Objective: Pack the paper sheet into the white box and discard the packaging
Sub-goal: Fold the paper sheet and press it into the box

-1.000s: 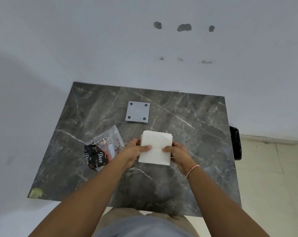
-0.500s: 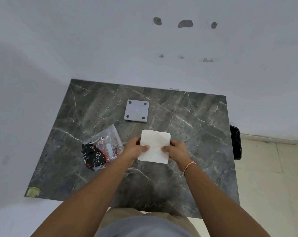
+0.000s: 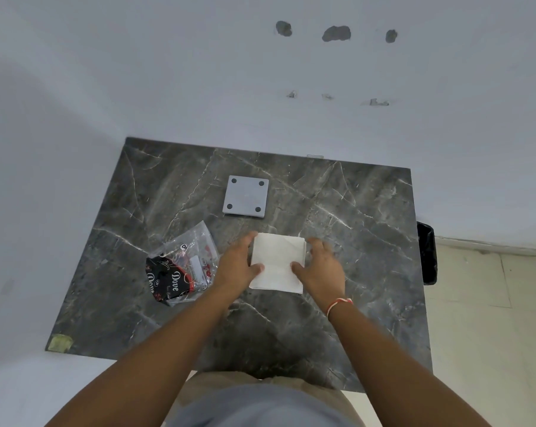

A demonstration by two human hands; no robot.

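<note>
Head view: at frame centre, the folded paper sheet lies on the dark marble bench, pinched at its side edges by the left hand and right hand. Packaging lies just left; a grey square plate sits above.

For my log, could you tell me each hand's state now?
Left hand: holding the folded paper sheet.
Right hand: holding the same sheet.
</note>
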